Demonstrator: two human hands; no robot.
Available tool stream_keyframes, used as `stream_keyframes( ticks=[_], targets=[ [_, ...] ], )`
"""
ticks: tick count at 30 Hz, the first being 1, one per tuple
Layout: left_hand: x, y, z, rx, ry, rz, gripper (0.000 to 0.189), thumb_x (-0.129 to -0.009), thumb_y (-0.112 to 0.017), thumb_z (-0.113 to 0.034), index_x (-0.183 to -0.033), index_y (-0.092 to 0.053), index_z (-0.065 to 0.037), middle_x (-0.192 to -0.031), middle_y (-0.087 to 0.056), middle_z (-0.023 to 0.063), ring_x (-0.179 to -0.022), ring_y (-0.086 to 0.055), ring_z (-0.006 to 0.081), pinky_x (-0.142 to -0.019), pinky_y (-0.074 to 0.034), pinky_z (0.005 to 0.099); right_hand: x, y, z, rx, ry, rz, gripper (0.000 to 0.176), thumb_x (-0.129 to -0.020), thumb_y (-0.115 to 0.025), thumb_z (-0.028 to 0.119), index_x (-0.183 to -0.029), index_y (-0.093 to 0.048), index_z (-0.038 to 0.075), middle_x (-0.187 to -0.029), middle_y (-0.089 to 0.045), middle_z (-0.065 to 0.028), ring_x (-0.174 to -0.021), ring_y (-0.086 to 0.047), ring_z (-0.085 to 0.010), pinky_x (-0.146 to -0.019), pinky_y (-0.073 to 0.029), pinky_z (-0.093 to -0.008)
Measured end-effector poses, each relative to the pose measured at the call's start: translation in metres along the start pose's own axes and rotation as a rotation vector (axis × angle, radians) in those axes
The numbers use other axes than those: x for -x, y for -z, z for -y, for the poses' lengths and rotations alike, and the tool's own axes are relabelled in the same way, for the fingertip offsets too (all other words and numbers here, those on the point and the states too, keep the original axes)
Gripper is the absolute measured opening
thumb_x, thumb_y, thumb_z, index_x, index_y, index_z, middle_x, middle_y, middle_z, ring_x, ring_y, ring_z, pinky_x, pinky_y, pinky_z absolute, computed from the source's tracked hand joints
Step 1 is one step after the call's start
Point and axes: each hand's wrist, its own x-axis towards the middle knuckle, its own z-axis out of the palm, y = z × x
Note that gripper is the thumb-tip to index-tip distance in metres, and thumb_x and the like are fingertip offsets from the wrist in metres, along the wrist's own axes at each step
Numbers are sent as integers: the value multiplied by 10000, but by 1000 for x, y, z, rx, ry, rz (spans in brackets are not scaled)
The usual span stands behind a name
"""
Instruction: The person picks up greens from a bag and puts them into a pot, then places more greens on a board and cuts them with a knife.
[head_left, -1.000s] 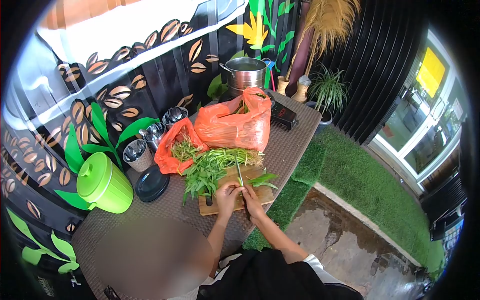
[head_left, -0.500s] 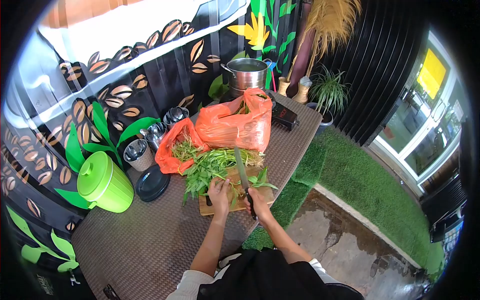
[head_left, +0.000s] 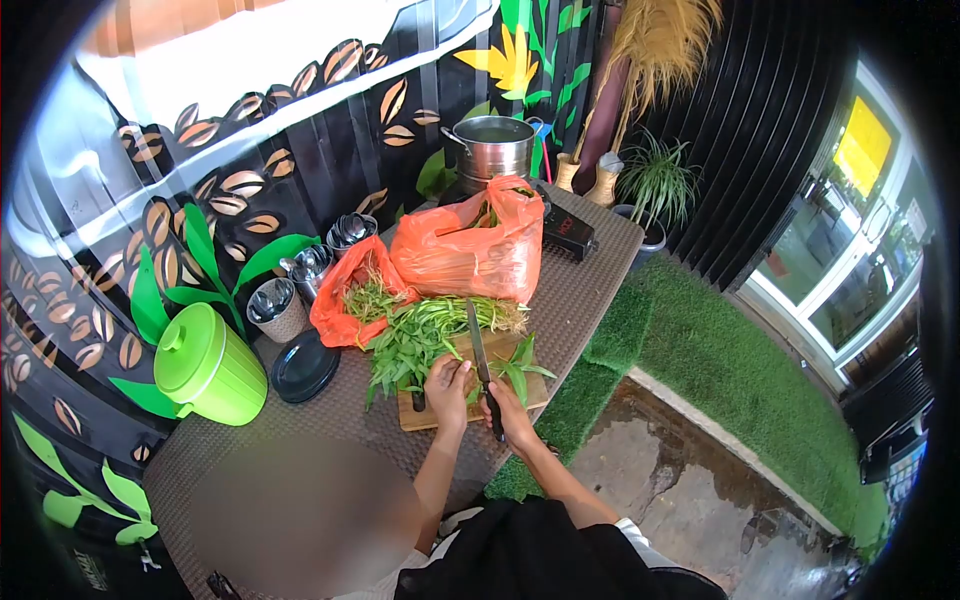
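A kitchen knife (head_left: 477,340) with a black handle is gripped in my right hand (head_left: 513,412), its blade pointing away from me over the wooden cutting board (head_left: 425,420). My left hand (head_left: 447,388) is closed just left of the blade, its fingertips pinched on a green stem that shows only in part. A bundle of leafy greens with long stems (head_left: 415,338) lies across the far side of the board. Loose leaves (head_left: 520,368) rest on the board's right part. Another dark handle (head_left: 418,402) shows at the board's left, partly covered.
Behind the greens stand a small orange bag (head_left: 335,318) of trimmings and a larger orange bag (head_left: 465,255). Black plates (head_left: 305,367), a green lidded bucket (head_left: 210,365) and cutlery holders (head_left: 277,310) are at the left. A steel pot (head_left: 492,155) stands at the back.
My left hand has shifted slightly right, closer to the blade. The knife and my right hand have moved a little toward me and left. The bags have not moved.
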Motion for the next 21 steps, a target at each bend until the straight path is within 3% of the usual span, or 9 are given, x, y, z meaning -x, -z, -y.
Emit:
stream_keyframes(
  ticks=[2, 8, 17, 20, 21],
  targets=[
    [0, 1, 3, -22, -44, -10, 208, -821, -654, 1, -1009, -563, -6, -928, -586, 35, -865, -577, 118, -767, -495, 250, 0, 0, 1, -30, -1, 8, 277, -980, -412, 300, -1107, -463, 59, -676, -444, 6, -573, -433, -86, -528, -395, -222],
    [4, -4, 0, -53, -124, 58, 151, -817, -640, 36, -955, -585, 8, -883, -605, 41, -847, -580, 116, -774, -478, 241, 4, -5, 1, -189, -96, -22, 346, -967, -460, 274, -1254, -430, 83, -704, -474, 0, -611, -457, -86, -563, -404, -222],
    [12, -8, -2, -253, -272, 62, 130, -792, -632, 85, -865, -545, 19, -836, -587, 36, -781, -571, 92, -731, -469, 230, -11, -12, 3, 72, 27, -123, 340, -979, -407, 248, -1301, -390, 137, -672, -455, 18, -548, -427, -81, -468, -369, -228],
    [14, -12, -5, -210, -205, 65, 120, -798, -638, 63, -847, -538, 16, -818, -578, 36, -754, -558, 86, -713, -455, 224, -22, 4, -1, -22, -133, -115, 308, -989, -357, 276, -1245, -429, 122, -640, -439, 16, -508, -412, -90, -425, -355, -238],
    [11, -12, -7, -232, -244, 49, 127, -802, -645, 44, -855, -534, 11, -816, -579, 39, -753, -559, 92, -709, -453, 227, -25, 10, -1, -130, -253, -36, 235, -985, -362, 310, -1102, -440, 122, -613, -433, 19, -488, -407, -89, -411, -350, -236]
  ],
)
